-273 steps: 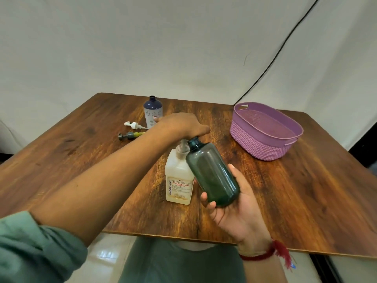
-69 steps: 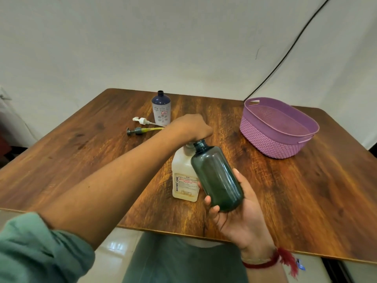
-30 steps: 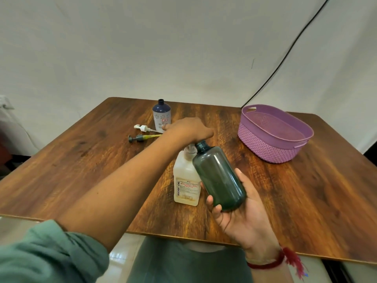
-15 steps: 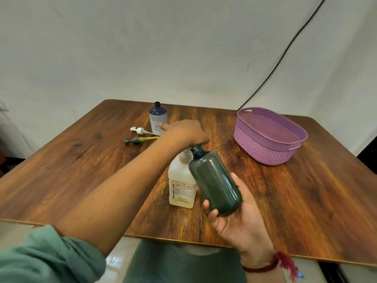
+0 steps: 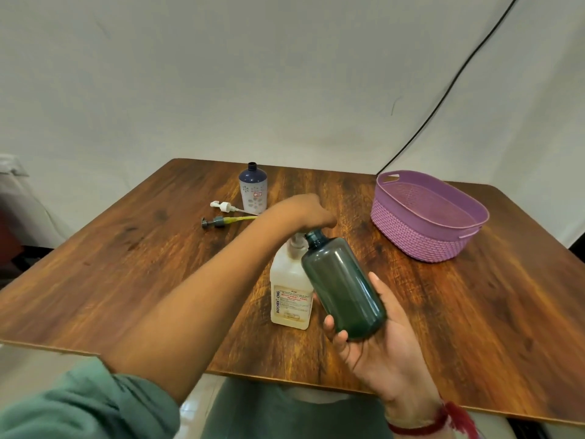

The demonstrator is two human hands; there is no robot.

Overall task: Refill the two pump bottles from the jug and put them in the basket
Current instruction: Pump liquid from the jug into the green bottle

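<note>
Jug point(image 5: 286, 280) top hidden under left hand point(image 5: 305, 212), its fingertips out of sight, jug's right side behind green bottle point(image 5: 343, 286), small print on label point(image 5: 292, 304) unreadable, fill level in bottle unclear, blue bottle point(image 5: 253, 188) sticker point(image 5: 257, 194) too small to read, cable point(image 5: 456, 77) cut by top edge

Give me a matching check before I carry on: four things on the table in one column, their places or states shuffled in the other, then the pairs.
Things
1. dark green translucent plastic bottle
2. cream labelled plastic jug
3. blue-and-white patterned bottle
4. purple woven plastic basket

States
A. stands uncapped at the far side of the wooden table
B. tilted in the right hand grip
C. upright under the left hand
D. on the table's right side, nothing in it

Pairs: 1-B, 2-C, 3-A, 4-D.
</note>
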